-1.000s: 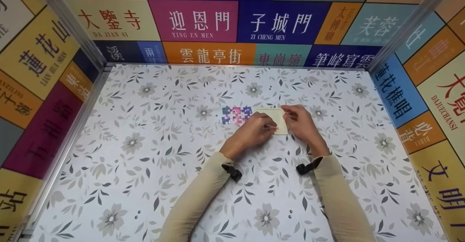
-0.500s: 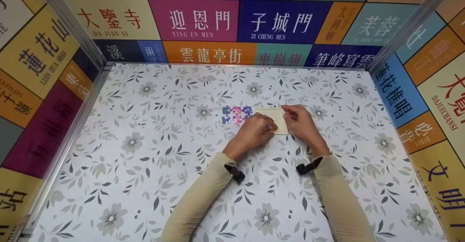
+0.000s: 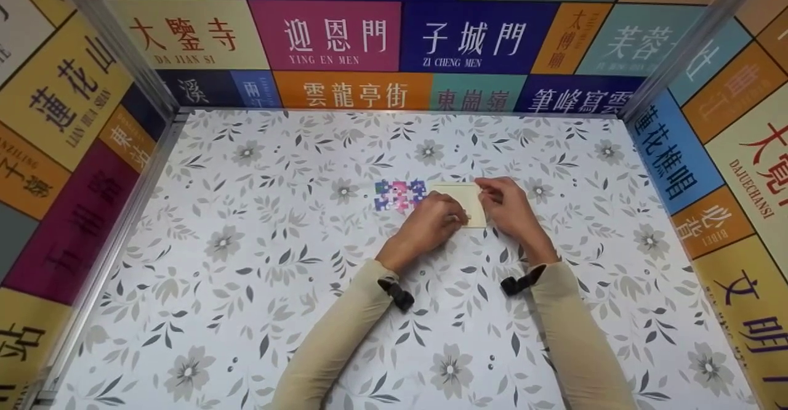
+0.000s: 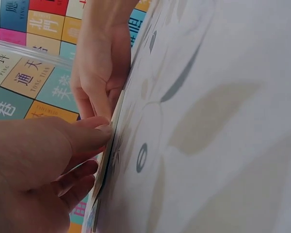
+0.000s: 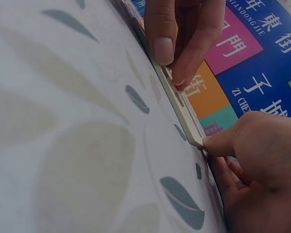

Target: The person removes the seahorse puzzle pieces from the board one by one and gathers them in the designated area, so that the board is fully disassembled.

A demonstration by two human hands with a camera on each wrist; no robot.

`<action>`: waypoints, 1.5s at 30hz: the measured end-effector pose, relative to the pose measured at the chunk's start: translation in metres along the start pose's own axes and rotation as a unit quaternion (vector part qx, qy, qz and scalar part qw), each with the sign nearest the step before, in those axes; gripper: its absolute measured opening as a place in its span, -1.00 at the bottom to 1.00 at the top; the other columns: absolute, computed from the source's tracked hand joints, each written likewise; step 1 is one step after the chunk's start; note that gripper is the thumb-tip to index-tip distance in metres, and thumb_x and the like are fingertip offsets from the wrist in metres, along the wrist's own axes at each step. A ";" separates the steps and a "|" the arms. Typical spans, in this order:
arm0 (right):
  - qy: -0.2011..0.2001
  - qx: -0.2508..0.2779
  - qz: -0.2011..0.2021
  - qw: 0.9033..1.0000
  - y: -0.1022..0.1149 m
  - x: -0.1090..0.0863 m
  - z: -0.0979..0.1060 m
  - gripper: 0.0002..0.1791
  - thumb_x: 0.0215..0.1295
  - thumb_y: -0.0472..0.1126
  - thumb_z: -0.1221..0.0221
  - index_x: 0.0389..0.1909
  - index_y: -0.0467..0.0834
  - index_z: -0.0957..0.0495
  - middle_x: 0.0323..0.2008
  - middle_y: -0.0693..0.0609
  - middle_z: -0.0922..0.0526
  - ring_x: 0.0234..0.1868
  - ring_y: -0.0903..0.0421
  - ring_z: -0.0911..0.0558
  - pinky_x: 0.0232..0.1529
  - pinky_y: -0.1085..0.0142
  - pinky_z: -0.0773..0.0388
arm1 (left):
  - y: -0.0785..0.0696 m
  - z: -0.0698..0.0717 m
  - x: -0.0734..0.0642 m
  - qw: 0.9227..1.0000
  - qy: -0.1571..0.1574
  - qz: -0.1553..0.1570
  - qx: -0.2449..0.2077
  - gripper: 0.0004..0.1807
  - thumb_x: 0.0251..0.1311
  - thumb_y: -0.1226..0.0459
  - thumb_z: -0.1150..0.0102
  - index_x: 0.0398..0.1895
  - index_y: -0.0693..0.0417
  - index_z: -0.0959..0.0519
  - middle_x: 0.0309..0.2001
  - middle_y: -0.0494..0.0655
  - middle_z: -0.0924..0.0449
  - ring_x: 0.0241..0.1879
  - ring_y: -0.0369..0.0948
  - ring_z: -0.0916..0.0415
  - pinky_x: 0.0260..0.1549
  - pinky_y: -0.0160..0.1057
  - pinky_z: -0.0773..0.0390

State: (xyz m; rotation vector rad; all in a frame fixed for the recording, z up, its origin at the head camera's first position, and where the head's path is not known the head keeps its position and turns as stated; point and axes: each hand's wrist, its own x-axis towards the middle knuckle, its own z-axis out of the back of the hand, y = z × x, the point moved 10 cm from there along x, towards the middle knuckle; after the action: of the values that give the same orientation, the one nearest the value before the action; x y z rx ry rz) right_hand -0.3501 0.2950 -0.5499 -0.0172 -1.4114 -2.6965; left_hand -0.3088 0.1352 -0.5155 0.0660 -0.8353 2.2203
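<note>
A pale, shallow square tray (image 3: 469, 196) with a raised rim lies flat on the patterned tabletop. My right hand (image 3: 510, 208) grips its right edge; in the right wrist view its thumb sits at the corner of the tray (image 5: 186, 119). My left hand (image 3: 433, 224) reaches over the tray's left part, fingers curled, thumb and forefinger pinched together low near its front edge. A small pale bit shows between those fingertips, mostly hidden by them. Just left of the tray, partly behind my left hand, lies a pink, purple and blue jigsaw puzzle (image 3: 399, 194) of interlocked pieces.
White cloth with grey leaves and flowers covers the table (image 3: 308, 311). Colourful panels with Chinese lettering (image 3: 332, 34) stand along the back and both sides, joined by metal corner posts (image 3: 123, 40). Black straps (image 3: 397, 294) circle both wrists over beige sleeves.
The left hand shifts slightly at the tray's front, and the small bit at its fingertips is less visible than a second ago. Right hand, tray and puzzle stay in place.
</note>
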 end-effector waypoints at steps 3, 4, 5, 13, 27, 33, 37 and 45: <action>0.004 0.001 -0.004 1.000 -0.001 -0.001 0.000 -0.56 0.59 -0.30 -0.19 0.42 -0.20 -0.60 0.21 -0.24 -0.59 0.22 -0.11 -0.65 0.18 0.54 -0.54 | 0.002 -0.001 0.000 1.000 0.003 0.011 -0.010 -0.81 0.38 0.38 -0.36 -0.03 0.05 -0.85 0.00 -0.04 -0.81 0.10 -0.03 -0.63 0.19 -0.12 -0.58; 0.005 0.001 -0.004 1.000 0.000 -0.001 0.000 -0.56 0.59 -0.30 -0.19 0.42 -0.20 -0.60 0.21 -0.25 -0.58 0.22 -0.11 -0.64 0.19 0.52 -0.55 | 0.003 -0.001 0.000 1.000 0.003 0.014 -0.012 -0.81 0.39 0.38 -0.36 -0.02 0.05 -0.84 0.02 -0.03 -0.80 0.11 -0.02 -0.61 0.18 -0.13 -0.58; 0.006 0.000 -0.004 1.000 0.000 -0.001 0.000 -0.56 0.59 -0.30 -0.19 0.42 -0.20 -0.60 0.21 -0.25 -0.58 0.22 -0.12 -0.64 0.20 0.52 -0.55 | 0.003 -0.001 0.000 1.000 0.001 0.016 -0.016 -0.80 0.40 0.38 -0.35 -0.01 0.05 -0.84 0.02 -0.03 -0.79 0.11 -0.02 -0.60 0.18 -0.14 -0.58; 0.007 0.002 0.003 1.000 -0.001 0.000 0.000 -0.57 0.59 -0.32 -0.18 0.40 -0.22 -0.61 0.19 -0.25 -0.59 0.20 -0.11 -0.65 0.13 0.62 -0.52 | 0.001 0.003 -0.001 0.999 -0.019 0.003 -0.042 -0.77 0.39 0.42 -0.34 0.04 0.10 -0.80 0.03 0.04 -0.70 0.11 0.00 -0.57 0.19 -0.12 -0.58; 0.004 -0.002 0.005 1.000 -0.001 0.001 0.000 -0.57 0.58 -0.33 -0.18 0.39 -0.21 -0.62 0.18 -0.23 -0.60 0.18 -0.08 -0.64 0.18 0.54 -0.54 | 0.005 0.002 0.000 0.999 -0.009 0.021 -0.031 -0.69 0.42 0.36 -0.34 0.18 0.13 -0.77 0.11 0.10 -0.65 0.14 0.03 -0.53 0.23 -0.07 -0.53; 0.002 0.001 0.006 1.000 0.000 0.001 0.000 -0.57 0.57 -0.34 -0.17 0.38 -0.22 -0.62 0.17 -0.24 -0.60 0.17 -0.06 -0.64 0.16 0.57 -0.54 | 0.008 0.000 0.000 0.998 0.006 0.035 -0.045 -0.68 0.45 0.35 -0.32 0.21 0.11 -0.75 0.08 0.08 -0.68 0.13 0.01 -0.56 0.22 -0.08 -0.56; 0.003 0.000 0.004 1.000 0.001 0.000 0.000 -0.57 0.57 -0.34 -0.17 0.38 -0.22 -0.62 0.16 -0.23 -0.60 0.16 -0.04 -0.64 0.13 0.60 -0.52 | 0.008 0.000 -0.001 0.998 0.008 0.034 -0.045 -0.67 0.47 0.33 -0.30 0.23 0.12 -0.75 0.06 0.09 -0.65 0.11 0.00 -0.56 0.20 -0.09 -0.57; 0.008 0.002 -0.004 1.000 -0.002 0.000 -0.001 -0.57 0.60 -0.32 -0.15 0.40 -0.20 -0.61 0.19 -0.22 -0.58 0.19 -0.05 -0.64 0.21 0.49 -0.55 | 0.004 0.001 -0.002 1.000 -0.001 0.015 -0.014 -0.67 0.57 0.24 -0.23 0.25 0.18 -0.73 0.06 0.11 -0.67 0.11 0.03 -0.56 0.20 -0.04 -0.54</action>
State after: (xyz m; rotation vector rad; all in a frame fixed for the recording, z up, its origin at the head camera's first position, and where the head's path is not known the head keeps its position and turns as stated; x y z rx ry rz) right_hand -0.3501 0.2950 -0.5522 0.0087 -1.4141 -2.6943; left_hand -0.3104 0.1313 -0.5171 0.0420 -0.8743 2.2368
